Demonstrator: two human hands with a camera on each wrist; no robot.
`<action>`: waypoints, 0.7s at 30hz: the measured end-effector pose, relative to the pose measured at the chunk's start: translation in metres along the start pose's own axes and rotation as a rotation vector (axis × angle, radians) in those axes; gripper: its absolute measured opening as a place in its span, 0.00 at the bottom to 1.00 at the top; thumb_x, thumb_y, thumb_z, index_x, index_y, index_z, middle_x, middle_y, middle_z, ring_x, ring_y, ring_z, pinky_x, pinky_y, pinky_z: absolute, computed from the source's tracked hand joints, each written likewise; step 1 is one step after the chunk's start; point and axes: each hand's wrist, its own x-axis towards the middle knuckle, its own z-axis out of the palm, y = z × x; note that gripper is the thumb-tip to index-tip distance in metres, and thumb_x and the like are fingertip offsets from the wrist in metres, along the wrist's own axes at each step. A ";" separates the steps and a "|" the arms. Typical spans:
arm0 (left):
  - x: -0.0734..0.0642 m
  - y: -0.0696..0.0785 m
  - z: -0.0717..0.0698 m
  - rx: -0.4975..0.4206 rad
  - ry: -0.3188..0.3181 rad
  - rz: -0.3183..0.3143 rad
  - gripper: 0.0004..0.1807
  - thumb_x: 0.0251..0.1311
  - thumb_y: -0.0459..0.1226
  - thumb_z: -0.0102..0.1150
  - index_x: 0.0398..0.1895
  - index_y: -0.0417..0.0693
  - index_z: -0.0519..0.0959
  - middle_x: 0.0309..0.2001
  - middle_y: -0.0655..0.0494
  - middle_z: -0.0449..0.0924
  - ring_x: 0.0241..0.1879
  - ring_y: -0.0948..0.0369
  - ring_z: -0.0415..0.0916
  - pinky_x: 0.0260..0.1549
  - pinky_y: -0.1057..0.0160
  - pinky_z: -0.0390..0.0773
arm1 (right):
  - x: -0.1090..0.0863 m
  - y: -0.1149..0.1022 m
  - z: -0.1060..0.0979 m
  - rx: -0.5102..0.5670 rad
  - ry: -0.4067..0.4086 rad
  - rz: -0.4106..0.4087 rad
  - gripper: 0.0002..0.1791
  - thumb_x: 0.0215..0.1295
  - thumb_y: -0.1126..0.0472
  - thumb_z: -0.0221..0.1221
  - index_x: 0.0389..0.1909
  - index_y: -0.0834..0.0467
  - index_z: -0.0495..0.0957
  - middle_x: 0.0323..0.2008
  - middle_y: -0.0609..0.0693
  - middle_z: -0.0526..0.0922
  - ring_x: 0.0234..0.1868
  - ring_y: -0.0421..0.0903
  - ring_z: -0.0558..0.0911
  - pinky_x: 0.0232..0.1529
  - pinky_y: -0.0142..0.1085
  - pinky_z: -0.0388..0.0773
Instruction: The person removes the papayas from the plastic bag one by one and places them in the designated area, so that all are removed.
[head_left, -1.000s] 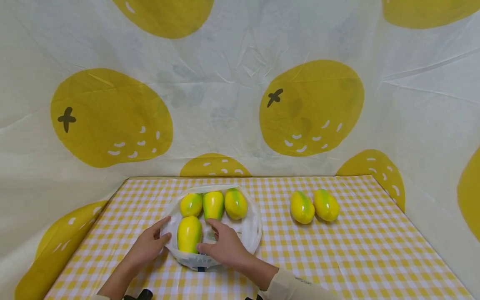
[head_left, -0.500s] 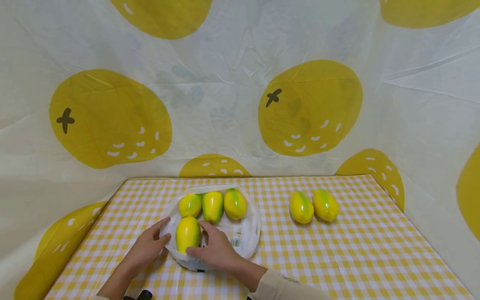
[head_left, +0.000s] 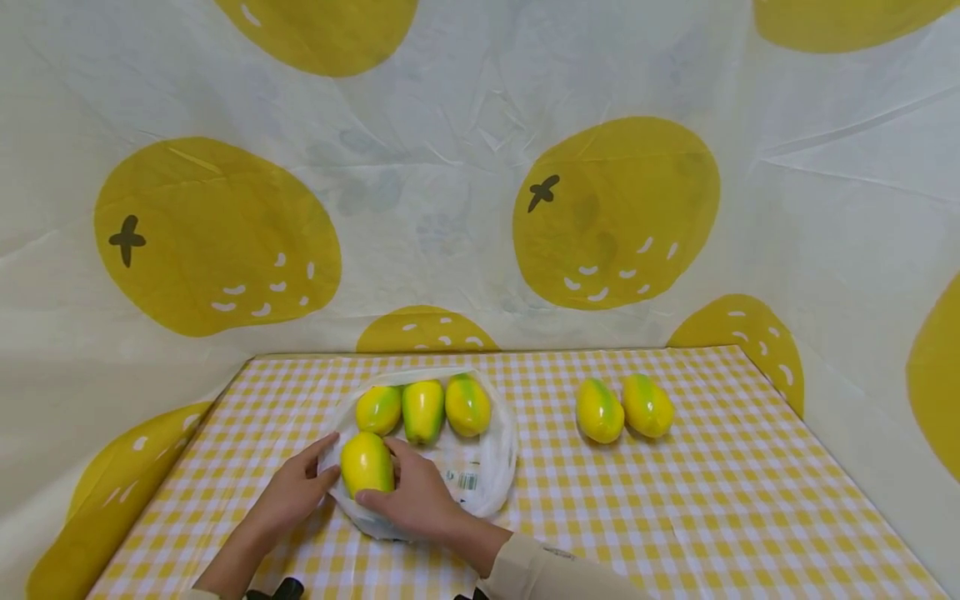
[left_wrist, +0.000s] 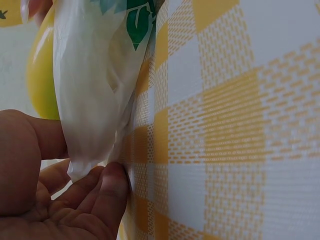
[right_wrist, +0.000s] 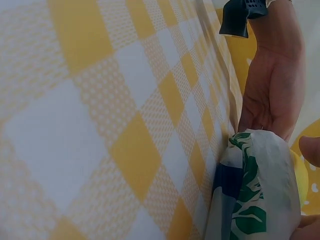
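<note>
A white plastic bag [head_left: 498, 475] lies spread open on the table. Along its far side three yellow-green mangoes sit in a row: a left one [head_left: 378, 410], a middle one [head_left: 423, 411] and a right one [head_left: 468, 405]. My right hand [head_left: 420, 492] grips a fourth mango [head_left: 365, 462] at the bag's near left, thumb on the near side, fingers behind. At the left rim, my left hand [head_left: 288, 496] pinches the bag. The left wrist view shows the thumb and fingers on either side of the bag wall [left_wrist: 90, 100]. Green leaf print [right_wrist: 250, 200] marks the bag's outside in the right wrist view.
Two more mangoes, one [head_left: 600, 410] and another [head_left: 648, 406], lie side by side on the checked tablecloth [head_left: 720, 500], right of the bag. A fruit-patterned cloth [head_left: 435, 208] hangs behind the table.
My right hand has closed on the near mango and shifted it leftward, toward my left hand. A barcode on the bag has come into sight. My left hand has stayed at the rim.
</note>
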 end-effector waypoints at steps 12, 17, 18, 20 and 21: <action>-0.003 0.002 -0.001 -0.010 -0.017 0.002 0.37 0.75 0.38 0.49 0.84 0.45 0.54 0.82 0.31 0.50 0.81 0.36 0.49 0.75 0.33 0.60 | 0.004 -0.007 0.007 -0.083 0.046 -0.034 0.46 0.59 0.50 0.75 0.77 0.53 0.67 0.69 0.51 0.79 0.55 0.43 0.85 0.54 0.37 0.82; -0.002 0.002 0.000 -0.006 -0.014 -0.001 0.37 0.75 0.39 0.50 0.84 0.46 0.54 0.82 0.31 0.49 0.81 0.35 0.48 0.75 0.33 0.59 | 0.003 -0.009 0.004 -0.051 0.042 -0.006 0.45 0.58 0.52 0.76 0.76 0.53 0.68 0.68 0.53 0.80 0.60 0.50 0.85 0.57 0.41 0.84; -0.002 0.001 0.000 -0.005 -0.013 0.000 0.37 0.75 0.39 0.50 0.84 0.46 0.54 0.82 0.31 0.50 0.81 0.35 0.49 0.75 0.33 0.59 | 0.003 -0.009 0.003 -0.040 0.042 0.004 0.45 0.57 0.53 0.76 0.76 0.53 0.68 0.68 0.54 0.80 0.61 0.51 0.85 0.57 0.42 0.84; -0.002 0.001 0.000 -0.003 -0.012 0.004 0.37 0.75 0.40 0.51 0.84 0.46 0.54 0.82 0.31 0.50 0.81 0.36 0.50 0.75 0.34 0.60 | 0.003 -0.009 0.001 -0.018 0.043 0.024 0.45 0.57 0.53 0.76 0.75 0.53 0.68 0.68 0.54 0.80 0.63 0.52 0.84 0.58 0.44 0.85; -0.002 0.001 0.000 0.000 -0.011 0.005 0.37 0.76 0.40 0.51 0.84 0.46 0.54 0.82 0.32 0.51 0.81 0.35 0.51 0.75 0.34 0.60 | 0.003 -0.010 0.000 -0.006 0.043 0.030 0.45 0.57 0.54 0.76 0.75 0.53 0.69 0.68 0.54 0.80 0.63 0.53 0.84 0.58 0.45 0.85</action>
